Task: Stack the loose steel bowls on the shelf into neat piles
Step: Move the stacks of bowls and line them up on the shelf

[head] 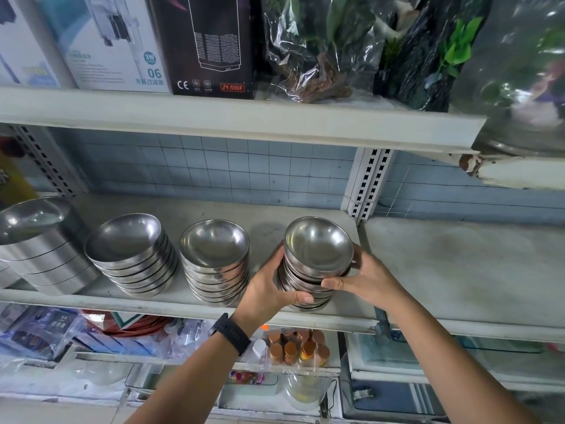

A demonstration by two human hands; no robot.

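Observation:
A pile of steel bowls [318,249] stands near the front edge of the grey shelf [443,270], toward its middle. My left hand [272,289] grips the pile from the left, thumb across its lower front. My right hand [363,276] grips it from the right, thumb on the front a little higher up. The top bowl sits slightly askew on the pile. To the left stand two more piles of steel bowls [215,261] [134,255]. A pile of wider steel bowls [39,243] stands at the far left.
The upper shelf [244,117] hangs close above, carrying boxes and bagged plants. A slotted upright [367,182] stands behind the held pile. Right of it the shelf surface is bare. Below are jars with copper lids [298,347], packets and glass tanks.

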